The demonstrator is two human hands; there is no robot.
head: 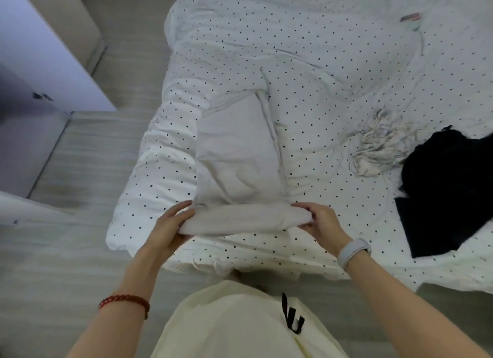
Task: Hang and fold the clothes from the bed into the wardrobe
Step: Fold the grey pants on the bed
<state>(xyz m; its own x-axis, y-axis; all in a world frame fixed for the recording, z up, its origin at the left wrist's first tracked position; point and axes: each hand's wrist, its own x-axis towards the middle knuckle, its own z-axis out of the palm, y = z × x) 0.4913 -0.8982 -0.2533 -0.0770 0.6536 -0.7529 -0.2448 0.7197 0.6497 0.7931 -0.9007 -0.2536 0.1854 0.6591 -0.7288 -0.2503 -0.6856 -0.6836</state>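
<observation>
Pale grey folded garment (240, 155) lies on the dotted duvet (320, 64) near its left edge, left hand (170, 224) and right hand (317, 221) each gripping an end of its rolled near hem; soft, light, likely limp, so support both ends.

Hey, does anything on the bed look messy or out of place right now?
Yes. A pale garment lies crumpled on the right of the bed, and dark clothes sit unfolded beside it. Both hands, left and right, grip the rolled end of the white garment, which lies flat.
</observation>
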